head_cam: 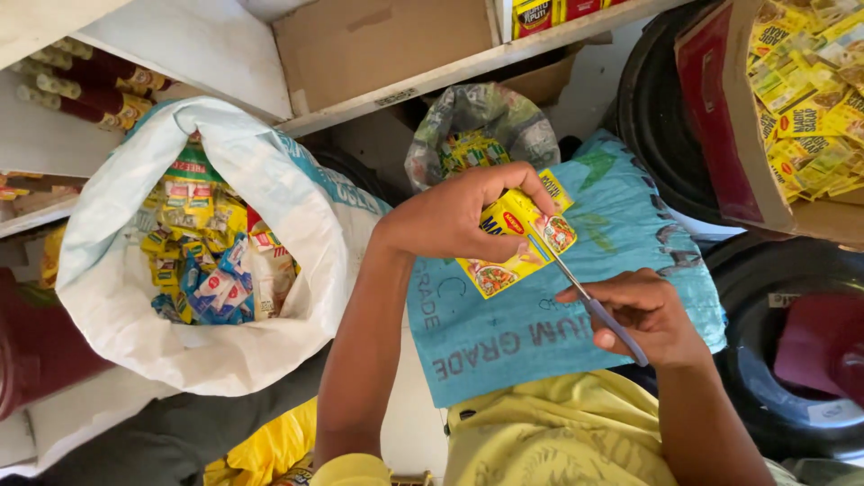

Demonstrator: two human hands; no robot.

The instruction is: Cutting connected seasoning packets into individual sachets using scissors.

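My left hand (454, 216) grips a stack of small yellow seasoning sachets (517, 243) over a blue woven sack (558, 315) on my lap. My right hand (643, 315) holds a pair of scissors (585, 297) by its purple handles, with the blades touching the sachets' right edge. Both hands are close together above the sack.
A large white sack (270, 198) full of mixed sachets stands open at the left. A clear plastic bag (481, 126) of sachets sits behind my hands. A cardboard box (729, 117) of yellow sachets is at upper right. Black tubs (657, 108) and shelves (468, 63) surround me.
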